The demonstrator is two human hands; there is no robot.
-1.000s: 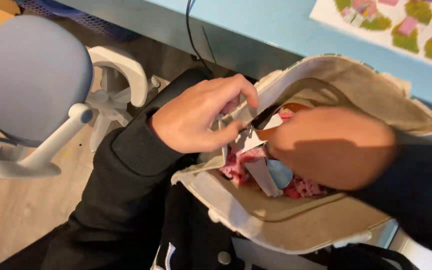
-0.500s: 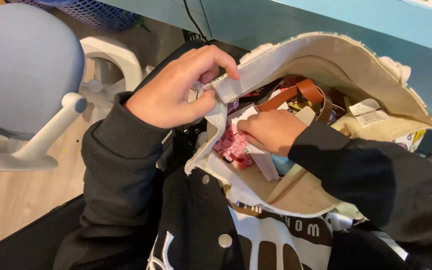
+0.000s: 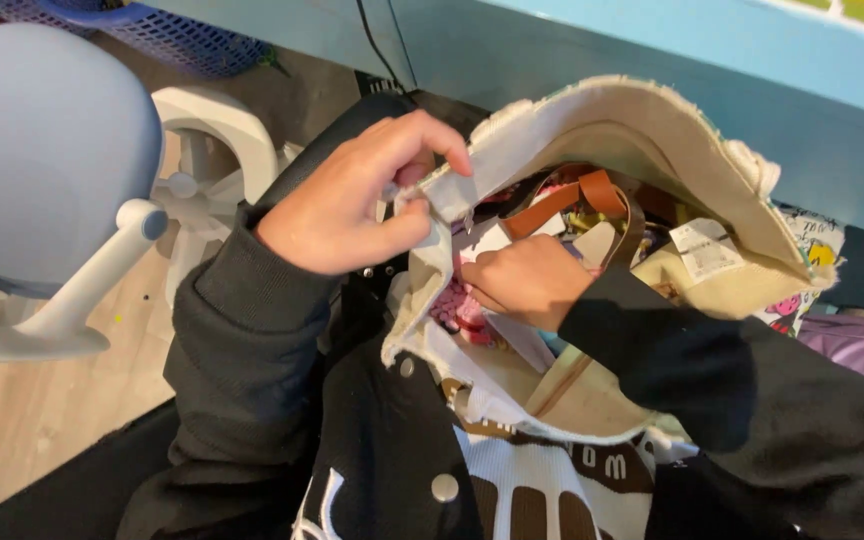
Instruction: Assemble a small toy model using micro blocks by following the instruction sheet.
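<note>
Sitting on the person's lap, just below the blue desk (image 3: 652, 50), a cream canvas tote bag (image 3: 642, 130) gapes wide open toward the camera. Its near edge is pinched by the left hand (image 3: 352, 205), thumb and fingers clenched on the fabric rim and pulling it aside. The right hand (image 3: 527, 280) is plunged into the bag's mouth, fingers curled down among the contents; whether it grasps anything there cannot be told, since the fingertips are buried. Just under that hand lies something pink (image 3: 457, 310), partly hidden, touching pale paper-like pieces. Behind the hand a brown leather strap (image 3: 567, 195) loops up inside the bag, and a white sewn-in label (image 3: 702, 250) shows on the inner wall to the right.

Both arms wear black sleeves (image 3: 242, 340), and the jacket front below the bag is black with white snap buttons (image 3: 442, 487) over a white knit panel with brown stripes.

Left of the person stands a grey-blue chair (image 3: 37, 150) with a white frame, on a pale wooden floor (image 3: 12, 440). A blue mesh basket (image 3: 182, 35) sits on the floor at the top left, near a black cable (image 3: 377, 45) hanging down the desk's front. Purple fabric (image 3: 857, 345) shows at the right edge.
</note>
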